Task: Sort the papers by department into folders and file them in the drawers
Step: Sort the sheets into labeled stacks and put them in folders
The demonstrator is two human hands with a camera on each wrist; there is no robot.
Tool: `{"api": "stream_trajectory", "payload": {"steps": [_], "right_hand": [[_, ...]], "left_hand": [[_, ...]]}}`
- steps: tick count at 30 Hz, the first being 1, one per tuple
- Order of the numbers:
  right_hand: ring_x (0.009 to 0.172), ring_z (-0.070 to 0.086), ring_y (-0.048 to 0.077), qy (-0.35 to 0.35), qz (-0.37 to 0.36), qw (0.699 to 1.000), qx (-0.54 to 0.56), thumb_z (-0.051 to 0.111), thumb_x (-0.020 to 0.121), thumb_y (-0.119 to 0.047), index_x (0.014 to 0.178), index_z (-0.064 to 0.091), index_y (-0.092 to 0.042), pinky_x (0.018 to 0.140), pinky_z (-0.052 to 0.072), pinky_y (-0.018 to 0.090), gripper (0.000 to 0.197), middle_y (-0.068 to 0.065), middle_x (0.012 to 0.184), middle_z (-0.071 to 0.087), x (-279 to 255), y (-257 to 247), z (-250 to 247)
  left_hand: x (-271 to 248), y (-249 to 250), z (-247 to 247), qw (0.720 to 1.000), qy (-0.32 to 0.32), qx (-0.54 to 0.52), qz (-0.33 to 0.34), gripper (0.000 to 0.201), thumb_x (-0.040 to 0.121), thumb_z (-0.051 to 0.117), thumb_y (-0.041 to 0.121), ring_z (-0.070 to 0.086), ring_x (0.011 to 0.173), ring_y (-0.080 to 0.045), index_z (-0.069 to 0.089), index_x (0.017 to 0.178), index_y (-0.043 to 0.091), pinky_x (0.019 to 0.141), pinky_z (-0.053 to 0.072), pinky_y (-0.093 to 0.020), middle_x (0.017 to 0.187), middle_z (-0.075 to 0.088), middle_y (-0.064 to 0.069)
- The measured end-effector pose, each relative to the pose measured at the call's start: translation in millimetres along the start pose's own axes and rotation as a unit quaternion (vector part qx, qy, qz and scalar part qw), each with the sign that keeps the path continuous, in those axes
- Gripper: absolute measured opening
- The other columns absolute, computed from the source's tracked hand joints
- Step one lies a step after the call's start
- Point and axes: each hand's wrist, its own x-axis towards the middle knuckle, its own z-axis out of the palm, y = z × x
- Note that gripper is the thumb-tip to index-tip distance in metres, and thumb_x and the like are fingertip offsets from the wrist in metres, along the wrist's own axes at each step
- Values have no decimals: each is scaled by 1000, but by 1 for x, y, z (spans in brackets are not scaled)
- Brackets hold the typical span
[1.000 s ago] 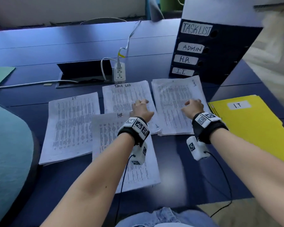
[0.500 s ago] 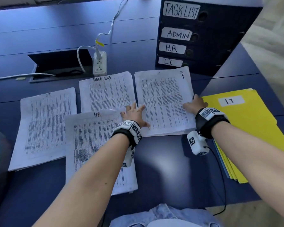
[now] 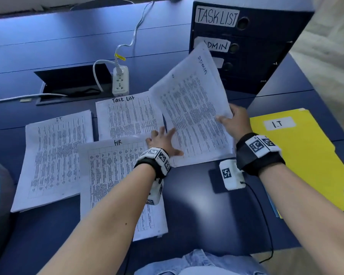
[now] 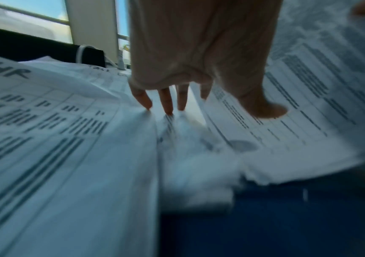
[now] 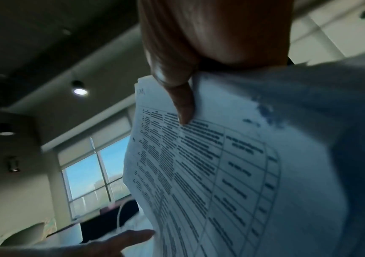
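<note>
Desk (image 3: 197,205): dark blue, bearing four paper stacks, folders and a drawer unit.
Drawer unit (image 3: 252,62): dark blue, far right; white labels read "TASK LIST" and "ADMIN" from the top down; the lower labels are hidden behind the raised papers.
Yellow folder (image 3: 306,165): right of the papers, flat, white label "I.T"; further folder edges show beneath it.
Admin stack (image 3: 193,116): handwritten "ADMIN" at its far right corner; long axis runs near to far; right edge lifted, so the sheets tilt up toward the drawer unit while the near left part lies low by the desk.
IT stack (image 3: 54,157): leftmost, flat, headed "IT", long axis near to far.
HR stack (image 3: 115,185): near centre, flat, headed "HR", its far edge overlapping the Task List stack.
Task List stack (image 3: 127,116): far centre, flat, headed "Task List".
Right hand (image 3: 233,122): grips the Admin stack's right edge, thumb on top, fingers beneath.
Left hand (image 3: 163,140): fingers spread and straight; fingertips (image 4: 168,106) press paper beside the Admin stack's left edge, thumb on its near left part.
Power strip (image 3: 120,81): white, far centre, by an open cable hatch.
</note>
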Motion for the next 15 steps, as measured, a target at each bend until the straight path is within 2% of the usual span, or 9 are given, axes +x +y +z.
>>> {"api": "stream_trajectory", "payload": {"steps": [1, 3, 4, 6, 8, 10, 12, 13, 15], "right_hand": [[78, 57, 17, 8, -37, 999, -1, 66, 80, -5, 101, 67, -9, 71, 48, 32, 22, 5, 86, 65, -6, -9, -2], [69, 52, 16, 30, -91, 995, 19, 66, 78, -7, 84, 68, -14, 63, 44, 32, 10, 2, 73, 58, -19, -32, -10], [68, 52, 16, 34, -104, 993, 47, 67, 76, -7, 77, 66, -19, 63, 45, 32, 11, 3, 71, 58, -23, -43, -16], [71, 56, 12, 24, -130, 983, 129, 69, 76, -4, 78, 63, -25, 66, 49, 30, 22, -1, 73, 63, -35, -66, -26], [71, 59, 3, 12, -156, 969, 192, 69, 77, 0, 85, 61, -19, 66, 51, 22, 22, -15, 71, 65, -44, -85, -34], [70, 59, -1, 18, -177, 958, 225, 68, 78, 2, 88, 60, -16, 65, 50, 17, 21, -20, 70, 66, -51, -99, -35], [74, 60, -1, 47, -196, 946, 253, 65, 80, 1, 94, 58, -15, 68, 49, 18, 23, -18, 76, 66, -57, -108, -30], [77, 59, -1, 63, -202, 942, 259, 64, 82, 1, 98, 56, -15, 70, 49, 18, 24, -16, 82, 65, -60, -110, -27], [79, 57, -4, 83, -207, 938, 264, 63, 83, -3, 103, 51, -14, 73, 47, 17, 26, -10, 90, 60, -65, -112, -20]], "left_hand": [[-1, -2, -3, 1000, 2, -26, 2, 94, 72, 67, 56, 18, 137, -31, 12, 146, 35, 106, 24, -53, 152, 17, -4], [-4, -3, -16, 978, 27, -208, -5, 101, 72, 69, 53, 22, 138, -30, 7, 148, 26, 108, 25, -50, 152, 22, -7], [-3, -2, -25, 940, 57, -335, -8, 105, 70, 71, 49, 22, 139, -28, 6, 148, 19, 110, 25, -46, 152, 21, -9], [-6, 0, -49, 839, 139, -526, 2, 109, 67, 75, 45, 26, 138, -24, 10, 145, 9, 111, 26, -39, 151, 23, -13], [-17, 0, -77, 744, 193, -638, 47, 99, 62, 81, 44, 47, 123, -22, 29, 136, 4, 105, 39, -41, 133, 46, -12], [-29, -1, -97, 675, 239, -690, 100, 63, 66, 80, 30, 60, 102, -20, 49, 115, 6, 95, 49, -41, 109, 62, -5], [-41, -1, -112, 627, 287, -709, 149, 31, 73, 71, 9, 64, 94, -20, 57, 100, 12, 91, 51, -42, 95, 69, 0], [-48, -1, -117, 614, 306, -708, 171, 26, 74, 68, 5, 64, 91, -21, 59, 97, 11, 90, 51, -44, 90, 70, 1], [-59, -3, -119, 612, 322, -700, 181, 23, 77, 67, 0, 64, 89, -23, 59, 96, 9, 88, 52, -45, 88, 69, 1]]}}
